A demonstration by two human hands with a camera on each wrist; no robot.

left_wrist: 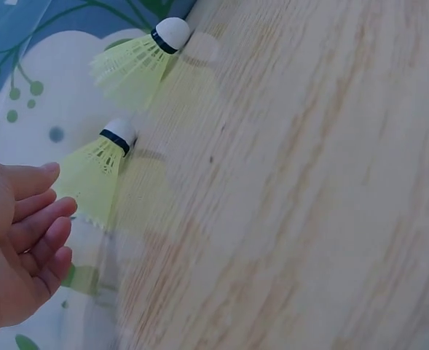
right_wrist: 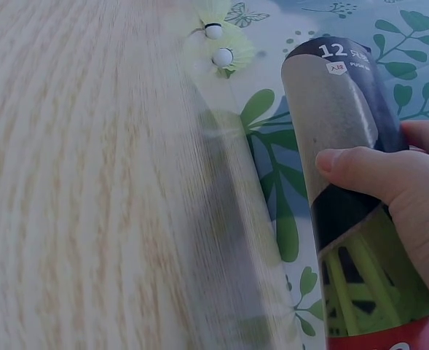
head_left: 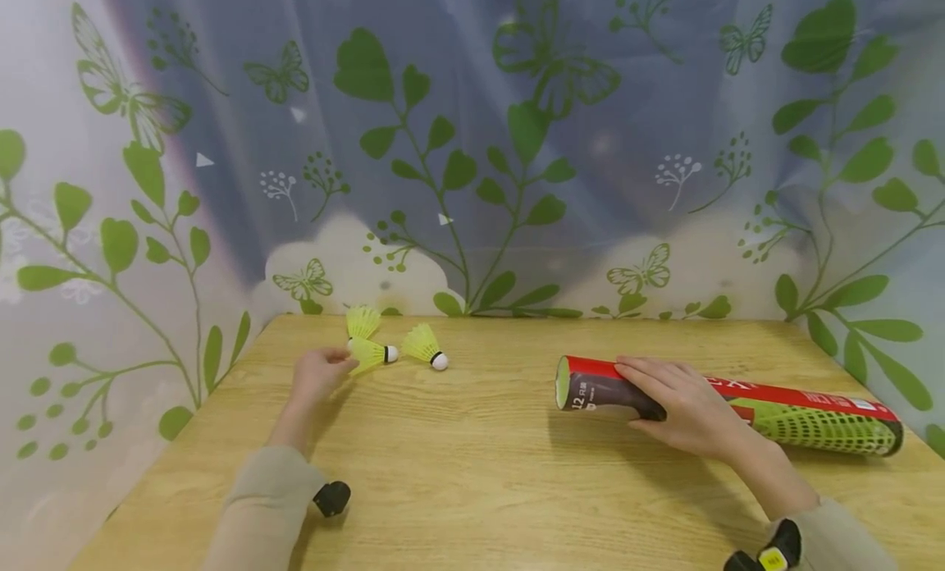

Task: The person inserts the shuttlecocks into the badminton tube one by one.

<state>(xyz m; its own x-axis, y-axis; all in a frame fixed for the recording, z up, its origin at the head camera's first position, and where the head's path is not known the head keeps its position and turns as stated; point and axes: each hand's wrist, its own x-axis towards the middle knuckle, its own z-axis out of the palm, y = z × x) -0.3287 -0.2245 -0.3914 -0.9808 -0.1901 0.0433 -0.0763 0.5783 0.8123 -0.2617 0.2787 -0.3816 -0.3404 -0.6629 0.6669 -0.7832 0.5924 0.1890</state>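
Note:
My left hand (head_left: 321, 378) is at the skirt of a yellow shuttlecock (head_left: 372, 354) with a white cork and black band. In the left wrist view its fingers are loosely bent, and the fingertips (left_wrist: 66, 208) overlap the skirt's wide end. A second shuttlecock (head_left: 422, 344) lies just to the right, cork toward me. Another shuttlecock (head_left: 363, 321) lies behind the first, its cork hidden. On the right, my right hand (head_left: 687, 403) grips a red, black and green shuttlecock tube (head_left: 819, 419) from above. The tube's round end (head_left: 563, 384) faces left.
A wooden table (head_left: 472, 472) runs under everything. Behind it hangs a curtain (head_left: 472, 144) printed with green leaves and butterflies, meeting the table's far edge. Black wrist cameras sit at both sleeves, the left camera (head_left: 332, 499) close over the table.

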